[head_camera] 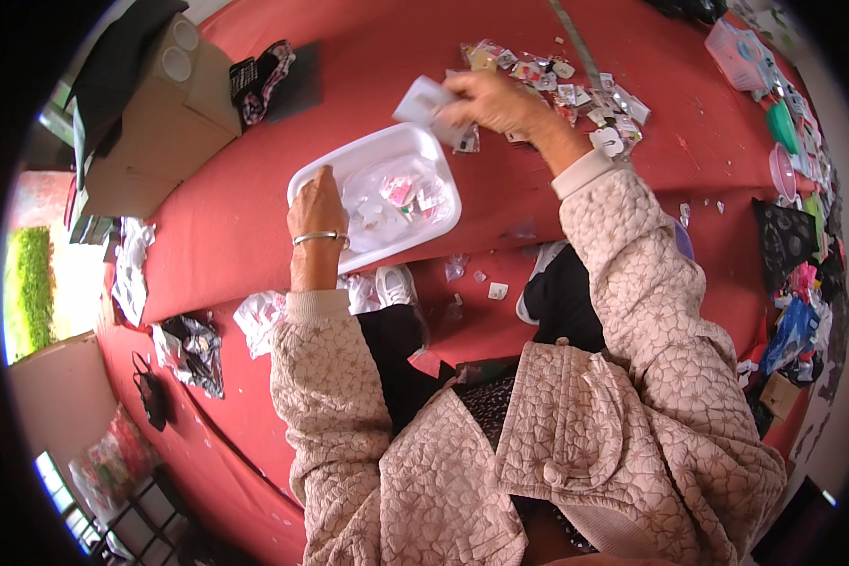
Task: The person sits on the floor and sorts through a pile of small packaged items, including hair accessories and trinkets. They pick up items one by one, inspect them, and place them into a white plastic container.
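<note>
My left hand (318,205), with a silver bangle at its wrist, grips the left rim of a white plastic basin (447,212). Inside the basin lie clear plastic bags and a small pink-and-white packet (397,189). Beyond its far right corner, my right hand (492,102) holds a blurred, pale flat piece, perhaps a card or small bag (424,106). Under and to the right of that hand spreads a pile of small packaged trinkets on cards (538,74). One white scalloped card (606,141) rests near my right cuff.
Red cloth (509,205) covers the surface and floor. A cardboard box (177,120) stands at the left, beside a dark patterned cloth (265,81). Crumpled plastic bags (191,350) lie lower left. Along the right edge are a pink basket (736,56), a pink bowl (782,172) and assorted goods.
</note>
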A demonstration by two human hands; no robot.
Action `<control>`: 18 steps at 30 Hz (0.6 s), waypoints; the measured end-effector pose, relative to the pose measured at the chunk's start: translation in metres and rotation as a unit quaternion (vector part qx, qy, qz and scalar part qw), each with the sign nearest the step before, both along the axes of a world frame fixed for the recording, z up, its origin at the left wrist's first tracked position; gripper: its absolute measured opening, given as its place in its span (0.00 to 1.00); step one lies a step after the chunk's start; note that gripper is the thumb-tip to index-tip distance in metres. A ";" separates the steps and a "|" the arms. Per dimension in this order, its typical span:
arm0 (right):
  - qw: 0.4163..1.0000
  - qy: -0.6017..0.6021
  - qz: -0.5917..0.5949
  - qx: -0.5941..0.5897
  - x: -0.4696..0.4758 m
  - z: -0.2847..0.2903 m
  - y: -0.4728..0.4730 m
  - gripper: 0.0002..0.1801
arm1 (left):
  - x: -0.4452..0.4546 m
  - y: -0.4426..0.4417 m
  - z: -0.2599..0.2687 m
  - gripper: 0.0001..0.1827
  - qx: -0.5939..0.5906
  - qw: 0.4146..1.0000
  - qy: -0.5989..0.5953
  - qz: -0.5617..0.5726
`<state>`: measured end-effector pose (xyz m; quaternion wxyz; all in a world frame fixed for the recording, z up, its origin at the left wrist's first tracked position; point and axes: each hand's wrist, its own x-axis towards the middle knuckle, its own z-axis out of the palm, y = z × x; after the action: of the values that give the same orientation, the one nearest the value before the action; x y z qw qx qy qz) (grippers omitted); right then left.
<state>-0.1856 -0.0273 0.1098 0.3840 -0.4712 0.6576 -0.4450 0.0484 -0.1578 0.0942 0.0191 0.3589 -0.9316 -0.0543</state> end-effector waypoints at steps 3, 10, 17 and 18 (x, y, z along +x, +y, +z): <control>0.977 0.126 0.169 0.044 0.050 -0.005 -0.026 0.13 | 0.001 -0.004 0.000 0.14 0.024 0.999 0.002 0.021; 0.941 0.264 0.131 0.167 0.107 -0.053 -0.056 0.10 | 0.007 -0.007 -0.007 0.15 0.037 0.998 0.043 -0.036; 0.892 0.426 0.112 0.102 0.087 -0.073 -0.056 0.10 | 0.003 -0.003 0.005 0.14 0.038 0.999 -0.009 -0.011; 0.889 0.420 0.137 0.118 0.082 -0.071 -0.051 0.09 | 0.004 -0.004 0.004 0.14 0.030 0.999 -0.019 -0.010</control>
<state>-0.1032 -0.0786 0.0392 0.1819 -0.6509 0.7340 -0.0670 0.0527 -0.1619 0.0982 -0.0095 0.3508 -0.9333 -0.0755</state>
